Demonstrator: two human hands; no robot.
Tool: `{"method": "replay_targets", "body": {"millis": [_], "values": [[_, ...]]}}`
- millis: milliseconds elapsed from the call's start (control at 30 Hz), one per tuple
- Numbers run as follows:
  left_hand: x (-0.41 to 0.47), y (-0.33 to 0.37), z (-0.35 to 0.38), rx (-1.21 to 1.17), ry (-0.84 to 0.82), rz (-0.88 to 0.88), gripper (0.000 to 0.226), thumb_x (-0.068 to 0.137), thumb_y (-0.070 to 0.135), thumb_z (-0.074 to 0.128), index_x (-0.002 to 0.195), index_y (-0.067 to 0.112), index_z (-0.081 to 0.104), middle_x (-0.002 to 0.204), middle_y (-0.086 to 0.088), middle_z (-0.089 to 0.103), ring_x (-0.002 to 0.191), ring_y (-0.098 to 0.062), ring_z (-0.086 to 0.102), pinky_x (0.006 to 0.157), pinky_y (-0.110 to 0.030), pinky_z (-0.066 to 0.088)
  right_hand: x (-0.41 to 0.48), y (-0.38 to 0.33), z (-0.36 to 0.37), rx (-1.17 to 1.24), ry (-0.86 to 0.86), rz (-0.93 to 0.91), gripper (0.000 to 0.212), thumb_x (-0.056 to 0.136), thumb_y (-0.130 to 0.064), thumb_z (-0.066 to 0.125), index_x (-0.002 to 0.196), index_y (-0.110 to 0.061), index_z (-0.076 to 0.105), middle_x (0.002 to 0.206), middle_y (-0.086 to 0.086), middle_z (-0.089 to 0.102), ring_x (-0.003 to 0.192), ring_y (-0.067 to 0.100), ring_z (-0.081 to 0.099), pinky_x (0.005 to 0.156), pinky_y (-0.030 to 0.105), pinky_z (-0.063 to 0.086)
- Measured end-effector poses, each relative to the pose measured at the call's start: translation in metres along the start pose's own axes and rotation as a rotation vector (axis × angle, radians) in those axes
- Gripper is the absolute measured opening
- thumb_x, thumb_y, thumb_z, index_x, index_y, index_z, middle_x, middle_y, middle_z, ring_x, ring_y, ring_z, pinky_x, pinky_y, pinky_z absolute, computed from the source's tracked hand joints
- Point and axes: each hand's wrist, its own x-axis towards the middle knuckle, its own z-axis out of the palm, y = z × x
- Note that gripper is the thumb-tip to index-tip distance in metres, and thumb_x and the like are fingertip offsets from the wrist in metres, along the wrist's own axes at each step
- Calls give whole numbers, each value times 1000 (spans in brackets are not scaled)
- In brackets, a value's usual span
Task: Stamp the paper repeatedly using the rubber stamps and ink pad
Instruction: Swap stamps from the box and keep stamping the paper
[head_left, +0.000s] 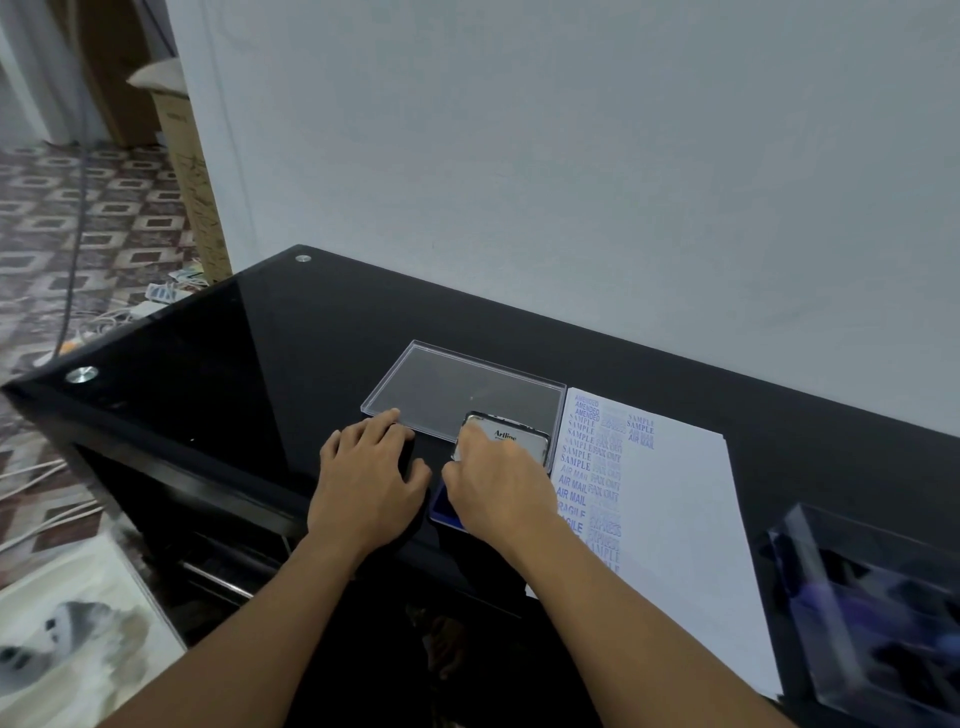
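The ink pad (440, 508) lies on the black table, its blue pad showing just left of my right wrist. Its hinged metal lid (511, 435), printed "Artline", stands tilted above it. My right hand (493, 480) pinches the lid's left edge with thumb and curled fingers. My left hand (371, 475) rests flat on the table just left of the ink pad, fingertips at the near edge of a clear plastic cover (467, 387). The white paper (675, 499) lies to the right, with columns of blue stamped words down its left side. No rubber stamp is in either hand.
A clear plastic box (872, 608) holding dark stamps stands at the right, on the paper's near corner. The glass table (249, 353) has a white wall behind it. The table's left edge drops to a patterned floor with cables (104, 317).
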Motion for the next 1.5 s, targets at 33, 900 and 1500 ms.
{"method": "replay_targets", "body": {"millis": [33, 900, 1500], "values": [[0, 0, 0, 1, -2, -1, 40, 94, 42, 52, 130, 24, 59, 156, 6, 39, 142, -21, 35, 121, -47, 20, 0, 0, 0, 6, 2, -1, 13, 99, -29, 45, 95, -19, 37, 82, 6, 55, 75, 27, 55, 60, 35, 44], [14, 21, -26, -193, -53, -11, 33, 93, 29, 60, 126, 20, 64, 155, 5, 42, 140, -23, 38, 115, -47, 33, -3, 0, -5, 7, -9, -30, 14, 99, -28, 44, 95, -18, 35, 88, 12, 59, 82, 33, 59, 67, 39, 50], [43, 70, -51, -367, -19, 83, 22, 97, 24, 56, 117, 20, 65, 149, 6, 47, 136, -12, 41, 107, -28, 30, 2, 28, -58, 337, 63, 108, 10, 95, -29, 47, 88, -22, 43, 80, 2, 62, 73, 23, 59, 65, 39, 51]]}}
